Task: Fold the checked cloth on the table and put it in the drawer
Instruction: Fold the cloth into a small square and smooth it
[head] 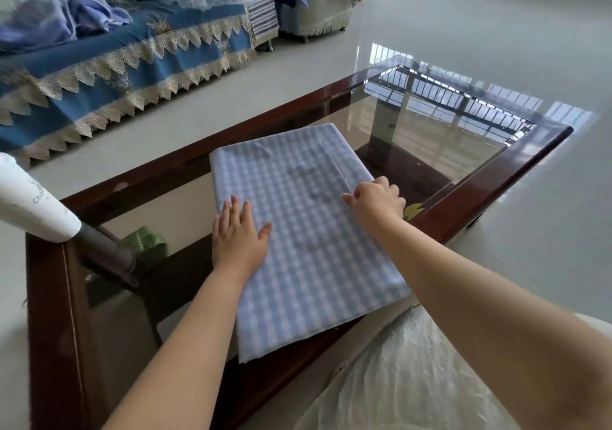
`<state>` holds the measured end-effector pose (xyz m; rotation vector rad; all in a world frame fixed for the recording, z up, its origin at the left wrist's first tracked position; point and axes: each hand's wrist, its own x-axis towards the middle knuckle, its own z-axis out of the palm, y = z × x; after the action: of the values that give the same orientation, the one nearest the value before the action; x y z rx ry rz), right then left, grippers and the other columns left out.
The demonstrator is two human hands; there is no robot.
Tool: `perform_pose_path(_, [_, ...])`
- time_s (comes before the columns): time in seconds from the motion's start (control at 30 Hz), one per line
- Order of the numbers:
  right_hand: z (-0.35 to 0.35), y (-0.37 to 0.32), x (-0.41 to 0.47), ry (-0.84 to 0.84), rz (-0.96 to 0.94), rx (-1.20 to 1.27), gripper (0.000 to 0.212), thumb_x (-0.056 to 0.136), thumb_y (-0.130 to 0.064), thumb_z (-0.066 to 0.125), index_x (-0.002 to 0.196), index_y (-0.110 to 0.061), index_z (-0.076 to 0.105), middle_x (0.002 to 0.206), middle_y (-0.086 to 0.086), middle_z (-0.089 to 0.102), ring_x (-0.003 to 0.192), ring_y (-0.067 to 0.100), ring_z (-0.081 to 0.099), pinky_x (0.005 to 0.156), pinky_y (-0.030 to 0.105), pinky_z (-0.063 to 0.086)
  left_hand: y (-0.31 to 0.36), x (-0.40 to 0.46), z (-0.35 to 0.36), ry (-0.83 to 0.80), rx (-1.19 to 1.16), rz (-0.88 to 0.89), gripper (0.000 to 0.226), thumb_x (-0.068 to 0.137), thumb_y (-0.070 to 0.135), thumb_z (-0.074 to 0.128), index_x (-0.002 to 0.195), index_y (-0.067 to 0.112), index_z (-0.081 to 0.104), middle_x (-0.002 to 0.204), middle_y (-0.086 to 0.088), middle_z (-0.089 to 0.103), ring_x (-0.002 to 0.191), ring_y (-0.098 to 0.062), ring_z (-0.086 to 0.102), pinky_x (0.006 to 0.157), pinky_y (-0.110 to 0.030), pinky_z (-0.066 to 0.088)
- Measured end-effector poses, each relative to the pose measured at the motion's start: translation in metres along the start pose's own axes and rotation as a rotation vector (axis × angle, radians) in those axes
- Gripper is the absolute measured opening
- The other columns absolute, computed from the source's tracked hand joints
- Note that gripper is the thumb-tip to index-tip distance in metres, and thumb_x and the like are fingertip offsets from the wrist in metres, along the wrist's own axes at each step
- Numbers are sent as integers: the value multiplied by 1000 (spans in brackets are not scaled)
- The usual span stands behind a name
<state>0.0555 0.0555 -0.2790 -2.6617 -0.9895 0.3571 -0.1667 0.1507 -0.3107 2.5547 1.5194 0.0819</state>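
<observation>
On the glass-topped table [516,171], blue checked cloth [298,230] lies folded into a long rectangle, near end overhanging the dark wood frame. Left hand [236,234] released, palm flat on cloth's left edge. Right hand [377,199] curled, fingers pinching cloth's right edge. Drawer not visible.
</observation>
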Motion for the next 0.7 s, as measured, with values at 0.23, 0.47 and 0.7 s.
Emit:
perform_pose_path(0.23, [-10,23,26,-106,27,69,34,96,-42,46,87,-10,54,89,8,60,78,26,54,64,31,38,22,4,-8,-131,35,85,67,98,54,17,152,16,11,161,-8,0,148,-21,-5,119,-39,-3])
perform_pose_path(0.47, [-18,38,42,-179,51,159,27,95,-35,50,89,-9,54,88,8,56,84,27,54,71,30,37,30,0,7,-175,33,137,69,97,56,12,152,16,-1,160,-8,-9,147,-22,-12,119,-38,-6])
perform_pose_path(0.7, [-12,48,41,-104,50,265,30,91,-37,57,82,-8,57,66,1,53,72,22,54,64,29,38,30,-2,21,-111,36,145,69,96,56,10,152,17,-1,160,-7,-9,147,-21,-13,119,-38,-7])
